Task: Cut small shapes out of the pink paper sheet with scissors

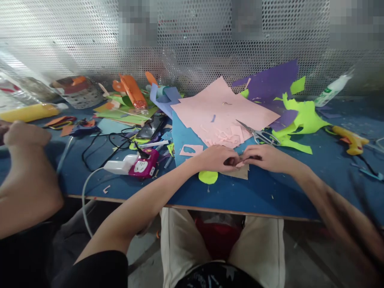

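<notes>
My left hand [216, 158] and my right hand [264, 157] meet fingertip to fingertip near the table's front edge. Both pinch a small pink paper piece [240, 163] between them. Under the hands lie a tan paper scrap [241, 173] and a yellow-green round piece [208, 177]. Just behind them a large pink sheet [222, 110] lies on a blue sheet [183, 138], with several pink snippets on it. Scissors [258, 134] rest on the pink sheet's right edge, behind my right hand.
A pink and white glue gun [135, 165] with its cable lies to the left. Another person's arm [27, 176] reaches in at far left. Purple paper [270, 82], lime paper [303, 116], a yellow glue gun [351, 140], a white bottle [333, 90] and a basket [79, 92] surround the blue table [270, 192].
</notes>
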Available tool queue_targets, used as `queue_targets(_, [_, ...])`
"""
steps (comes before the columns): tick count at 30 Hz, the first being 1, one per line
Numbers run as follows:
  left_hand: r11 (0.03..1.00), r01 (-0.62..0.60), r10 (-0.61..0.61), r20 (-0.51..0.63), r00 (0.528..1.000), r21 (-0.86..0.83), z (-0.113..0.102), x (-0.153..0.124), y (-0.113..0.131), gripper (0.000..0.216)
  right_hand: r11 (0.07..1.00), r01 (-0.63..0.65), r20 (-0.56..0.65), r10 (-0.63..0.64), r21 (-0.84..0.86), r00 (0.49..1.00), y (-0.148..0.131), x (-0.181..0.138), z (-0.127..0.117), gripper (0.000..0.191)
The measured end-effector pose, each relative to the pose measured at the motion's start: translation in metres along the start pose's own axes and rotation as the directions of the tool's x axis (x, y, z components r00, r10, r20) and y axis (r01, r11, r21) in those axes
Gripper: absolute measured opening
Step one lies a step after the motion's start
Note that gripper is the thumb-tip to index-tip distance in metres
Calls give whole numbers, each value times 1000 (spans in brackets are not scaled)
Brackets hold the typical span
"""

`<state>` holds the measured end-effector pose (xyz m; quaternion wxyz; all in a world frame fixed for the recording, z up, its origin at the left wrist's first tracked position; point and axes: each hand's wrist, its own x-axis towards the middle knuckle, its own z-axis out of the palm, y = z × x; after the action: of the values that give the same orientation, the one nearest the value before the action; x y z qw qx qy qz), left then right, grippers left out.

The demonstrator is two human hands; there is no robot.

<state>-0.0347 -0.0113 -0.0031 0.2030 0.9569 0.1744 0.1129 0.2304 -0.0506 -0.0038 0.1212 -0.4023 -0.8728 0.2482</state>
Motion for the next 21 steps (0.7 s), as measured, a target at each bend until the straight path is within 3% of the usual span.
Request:
queue_targets(5, [997, -76, 77, -44, 996, 14, 2, 2, -4, 25, 1000, -2, -121, 5, 18, 993, 3, -4, -8, 26])
queue_targets(9, [996, -94, 94, -49, 994, -2, 7, 5, -5, 25, 986, -147, -223, 125, -85, 967, 8, -10, -16, 28])
queue_targets(11, [995, -92, 92, -27, 995, -26, 8, 7, -6, 27, 957, -221, -360, 143, -186, 922, 13, -16, -25, 30])
queue_targets(13, [998, -67, 66, -18, 998, -20, 9, 9, -6, 31, 937, -282, -583, 114, -206, 804, 21, -28, -40, 32])
queue_targets(15, [1000, -31, 31, -17, 999, 5, 11, 11, -6, 38, 932, -338, -803, 101, -130, 588, 33, -46, -58, 31])
queue_targets(17, [1000, -11, 11, -20, 1000, 12, 15, 14, -5, 39, 878, -466, -884, 124, -113, 450, 52, -70, -76, 30])
queue_targets(19, [1000, -11, 11, -23, 1000, -7, 17, 15, -6, 36, 739, -663, -906, 192, -119, 377, 78, -102, -90, 28])
queue_targets(21, [1000, -17, 16, -25, 1000, -23, 18, 15, -6, 34, 441, -893, -906, 339, -86, 255, 109, -138, -99, 28])
